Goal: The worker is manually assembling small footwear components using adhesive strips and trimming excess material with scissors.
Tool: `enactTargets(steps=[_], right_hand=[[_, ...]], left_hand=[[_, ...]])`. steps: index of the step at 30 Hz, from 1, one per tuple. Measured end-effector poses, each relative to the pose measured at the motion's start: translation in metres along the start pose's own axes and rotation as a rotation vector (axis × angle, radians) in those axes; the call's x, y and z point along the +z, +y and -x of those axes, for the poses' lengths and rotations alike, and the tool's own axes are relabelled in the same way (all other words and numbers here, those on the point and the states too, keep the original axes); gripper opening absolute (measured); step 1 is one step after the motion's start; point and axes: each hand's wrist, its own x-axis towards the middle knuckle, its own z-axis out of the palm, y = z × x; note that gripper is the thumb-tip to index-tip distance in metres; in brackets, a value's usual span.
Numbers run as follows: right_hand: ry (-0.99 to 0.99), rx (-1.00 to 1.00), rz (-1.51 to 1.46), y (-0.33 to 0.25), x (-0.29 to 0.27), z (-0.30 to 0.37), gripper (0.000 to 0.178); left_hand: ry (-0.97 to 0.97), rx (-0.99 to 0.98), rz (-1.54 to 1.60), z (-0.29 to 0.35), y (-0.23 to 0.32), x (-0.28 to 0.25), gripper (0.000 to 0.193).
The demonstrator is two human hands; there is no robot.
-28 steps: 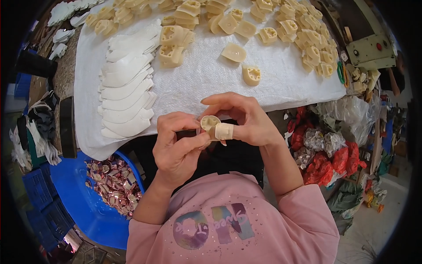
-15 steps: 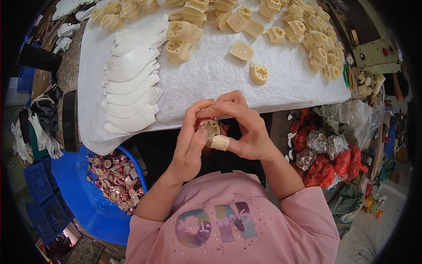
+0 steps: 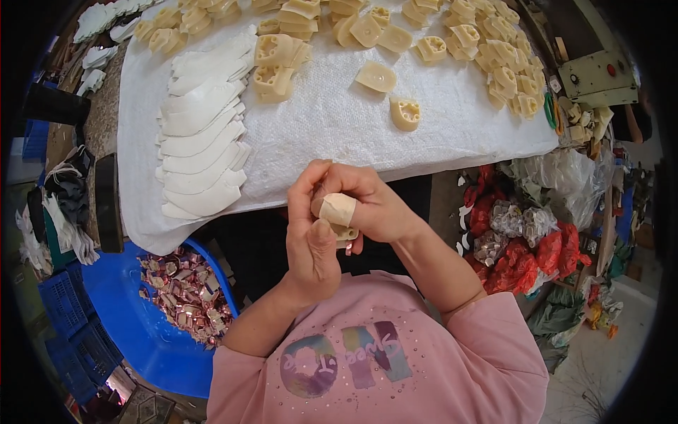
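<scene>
Both my hands are closed round a small hollow beige plastic block [image 3: 346, 232], shaped like a shoe heel; shiny pink shows at its lower edge. The fingers cover most of it. My left hand [image 3: 309, 247] grips it from the left, thumb against its near side. My right hand [image 3: 381, 205] holds it from the right, its thumb wrapped in beige tape [image 3: 337, 209] and laid across the top. Beyond the hands, a single beige block [image 3: 406, 114] with holes in it and another flatter one [image 3: 376, 76] lie on the white cloth-covered table [image 3: 318, 127].
Overlapping white curved pieces [image 3: 205, 148] line the table's left side. Many beige blocks [image 3: 505, 81] crowd its far and right sides. At my lower left stands a blue tub [image 3: 134, 318] with shiny pink blocks [image 3: 187, 293]. Red plastic bags [image 3: 512, 265] lie at right.
The block has been turned in my hands, so its hollow face is now mostly hidden. The taped right thumb has moved up and left over it, and the hands are closer together.
</scene>
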Motion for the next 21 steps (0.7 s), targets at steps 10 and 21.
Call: enactTargets(steps=[10,21], right_hand=[[0.228,-0.548,0.340,0.037,0.019,-0.001,0.034],[0.297,-0.620,0.456,0.029,0.018,-0.001,0.029]], left_hand=[[0.193,0.081,-0.048,-0.010,-0.003,0.000,0.044],[0.133,0.056,0.089,-0.011,-0.004,0.001,0.038]])
